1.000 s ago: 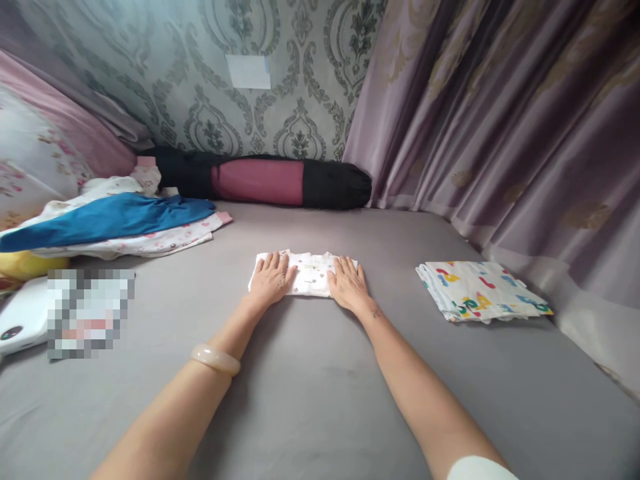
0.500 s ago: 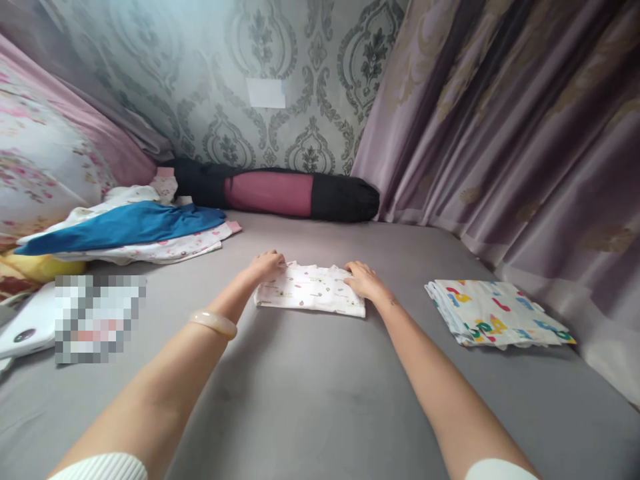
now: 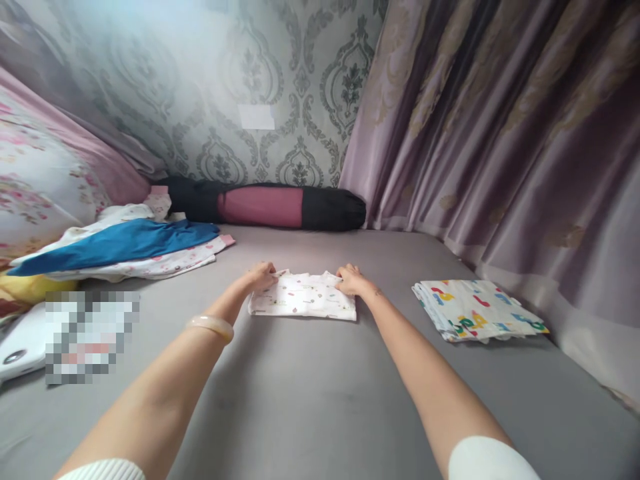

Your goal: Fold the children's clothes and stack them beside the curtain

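A small white garment with a tiny colored print (image 3: 303, 297), folded into a flat rectangle, lies on the grey bed sheet (image 3: 300, 400). My left hand (image 3: 261, 275) is closed on its far left corner, fingers curled over the fabric. At the far right corner, my right hand (image 3: 351, 279) pinches the cloth in the same way. Small peaks of fabric stand up along the far edge between the hands. The fingertips are partly hidden by the cloth and the hands themselves.
To the right lies folded cloth with a bright print (image 3: 483, 310). Loose clothes with a blue piece (image 3: 130, 243) are heaped at the left, near a white device (image 3: 25, 343) and a pixelated item. A black and maroon roll (image 3: 260, 205) lies along the wall beside purple curtains (image 3: 415, 120).
My fingers have curled in tighter on the garment's far corners. The view has tilted slightly, so the scene sits a little lower and further left. The garment remains in place on the bed.
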A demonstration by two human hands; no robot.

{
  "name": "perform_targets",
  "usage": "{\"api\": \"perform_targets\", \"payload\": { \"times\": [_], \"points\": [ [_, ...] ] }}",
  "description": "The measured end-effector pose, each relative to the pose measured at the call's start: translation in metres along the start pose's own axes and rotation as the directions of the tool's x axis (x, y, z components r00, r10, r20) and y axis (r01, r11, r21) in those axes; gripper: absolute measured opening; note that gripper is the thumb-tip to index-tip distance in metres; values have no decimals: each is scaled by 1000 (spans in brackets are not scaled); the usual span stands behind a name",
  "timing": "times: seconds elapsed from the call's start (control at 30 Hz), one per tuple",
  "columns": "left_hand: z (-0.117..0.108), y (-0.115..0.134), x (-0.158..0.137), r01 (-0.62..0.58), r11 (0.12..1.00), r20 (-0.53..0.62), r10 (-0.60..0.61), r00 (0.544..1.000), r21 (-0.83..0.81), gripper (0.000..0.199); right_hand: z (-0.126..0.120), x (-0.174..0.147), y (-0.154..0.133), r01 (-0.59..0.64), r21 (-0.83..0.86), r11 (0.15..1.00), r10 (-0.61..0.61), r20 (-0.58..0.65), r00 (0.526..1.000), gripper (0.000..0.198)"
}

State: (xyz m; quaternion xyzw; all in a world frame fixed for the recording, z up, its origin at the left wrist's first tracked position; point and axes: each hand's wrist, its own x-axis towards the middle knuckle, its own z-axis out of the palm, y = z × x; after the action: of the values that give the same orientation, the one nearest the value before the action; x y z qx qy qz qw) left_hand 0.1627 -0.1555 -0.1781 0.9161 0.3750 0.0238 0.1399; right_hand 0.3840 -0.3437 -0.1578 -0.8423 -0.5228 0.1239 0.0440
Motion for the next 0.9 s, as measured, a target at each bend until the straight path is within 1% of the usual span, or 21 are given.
{"api": "perform_targets", "payload": {
  "times": [0.1,0.2,0.3,0.4,0.5,0.57,0.63,0.7,0.73,0.8,0.83,0.87,0.9],
  "points": [
    [0,8,-12,77,997,-15,-77,997,3,26,4,-8,-1,55,-1,998,-55,-59,997,25],
    [-8,15,-24,83,996,-20,-83,996,-15,23,3,-17,1,102,5,995,-101,-98,990,21],
    [-24,18,-33,57,998,-28,-58,998,-38,22,-2,-22,5,127,22,992,-124,-126,984,20],
    [-44,15,-38,7,996,-38,-10,999,-85,25,-14,-22,9,165,93,982,-149,-160,976,21],
    [-64,12,-38,-77,983,-58,68,996,-167,31,-31,-21,13,253,201,946,-218,-177,960,26],
    [-75,12,-37,-122,974,-80,109,991,-191,31,-44,-22,14,305,232,924,-264,-192,945,28],
    [-85,15,-35,-144,973,-134,121,984,-180,30,-57,-24,13,319,223,921,-269,-227,936,27],
    [-91,20,-35,-139,981,-250,102,963,-135,31,-66,-25,10,301,185,936,-238,-298,924,29],
    [-92,23,-34,-133,986,-320,93,943,-104,31,-68,-26,9,287,157,945,-219,-347,912,31],
    [-89,27,-35,-126,991,-453,94,886,-40,32,-68,-27,5,258,82,963,-194,-453,870,34],
    [-85,28,-35,-126,992,-501,102,860,-14,32,-64,-27,4,244,40,969,-192,-496,846,34],
    [-79,28,-36,-128,992,-527,113,842,8,33,-59,-28,3,234,-1,972,-199,-524,828,35],
    [-72,26,-37,-133,991,-536,125,835,25,34,-53,-29,2,230,-36,973,-214,-533,819,36]
  ]
}}
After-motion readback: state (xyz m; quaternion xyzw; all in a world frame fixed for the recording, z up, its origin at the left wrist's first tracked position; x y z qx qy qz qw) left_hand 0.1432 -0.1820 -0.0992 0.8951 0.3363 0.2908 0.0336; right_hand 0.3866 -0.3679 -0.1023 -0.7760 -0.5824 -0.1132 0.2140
